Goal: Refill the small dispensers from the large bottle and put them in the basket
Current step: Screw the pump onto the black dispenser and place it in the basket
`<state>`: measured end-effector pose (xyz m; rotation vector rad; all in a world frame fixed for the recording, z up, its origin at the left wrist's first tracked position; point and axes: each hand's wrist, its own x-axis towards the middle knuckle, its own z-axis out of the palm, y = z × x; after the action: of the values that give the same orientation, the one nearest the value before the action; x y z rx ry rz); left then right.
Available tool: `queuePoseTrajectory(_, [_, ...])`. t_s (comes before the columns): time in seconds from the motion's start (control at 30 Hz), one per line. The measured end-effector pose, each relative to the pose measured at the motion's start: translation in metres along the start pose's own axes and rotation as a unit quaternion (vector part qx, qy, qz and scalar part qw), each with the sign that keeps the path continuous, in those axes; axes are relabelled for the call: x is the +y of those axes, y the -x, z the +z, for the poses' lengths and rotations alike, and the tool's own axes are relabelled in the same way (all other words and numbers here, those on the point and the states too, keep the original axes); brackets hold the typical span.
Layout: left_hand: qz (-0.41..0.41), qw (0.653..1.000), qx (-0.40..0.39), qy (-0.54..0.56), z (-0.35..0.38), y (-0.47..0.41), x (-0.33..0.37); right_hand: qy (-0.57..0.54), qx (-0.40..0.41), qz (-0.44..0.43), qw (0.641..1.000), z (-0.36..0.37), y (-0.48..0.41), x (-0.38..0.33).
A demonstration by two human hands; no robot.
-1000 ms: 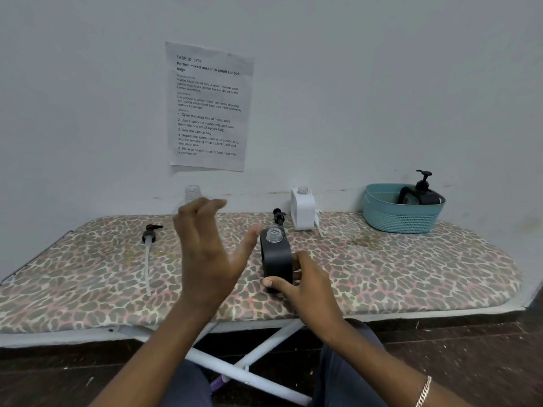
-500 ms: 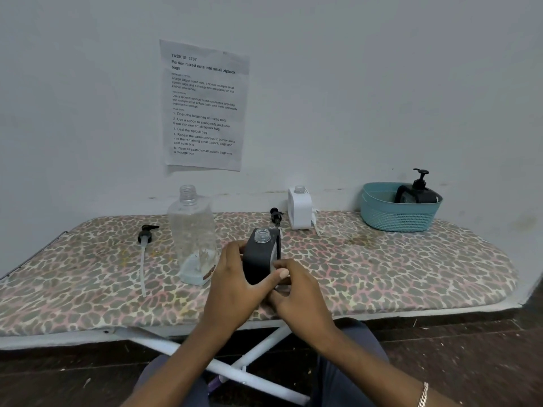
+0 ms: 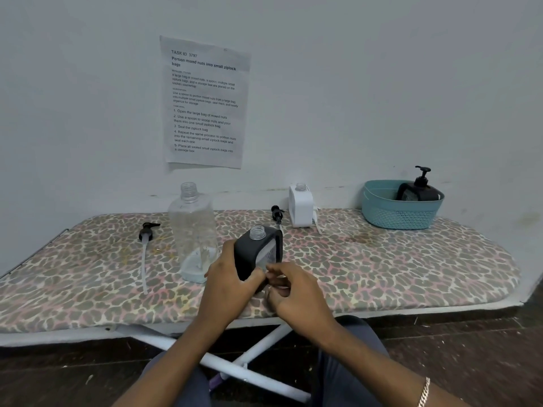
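Leopard-print ironing board (image 3: 382, 265) against a pale wall fills my feed. Near its front edge I see the left hand (image 3: 226, 277) wrapped round the side of an uncapped black dispenser (image 3: 258, 254). The right hand (image 3: 296, 292) has its fingers curled at the dispenser's lower front corner; I cannot tell whether they pinch it. Just left stands the large clear bottle (image 3: 194, 230), cap off. A white dispenser (image 3: 300, 205) stands open-necked at the back, with a loose pump (image 3: 276, 212) beside it. The teal basket (image 3: 399, 215) at back right holds a capped black dispenser (image 3: 417, 192).
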<state>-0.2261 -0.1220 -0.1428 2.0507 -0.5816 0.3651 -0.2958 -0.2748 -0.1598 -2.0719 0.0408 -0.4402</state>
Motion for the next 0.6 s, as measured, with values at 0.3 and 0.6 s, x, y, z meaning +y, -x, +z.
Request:
queuePoseTrajectory(0.3, [-0.023,0.998,-0.031,0.044,-0.004,-0.004,-0.008,0.001,0.005,-0.003,1.000,-0.017,-0.011,0.000])
queuePoseTrajectory(0.6, [-0.035,0.993,-0.048,0.103,-0.005,-0.005,-0.013,0.014,0.079,-0.011,0.997,-0.045,-0.030,-0.009])
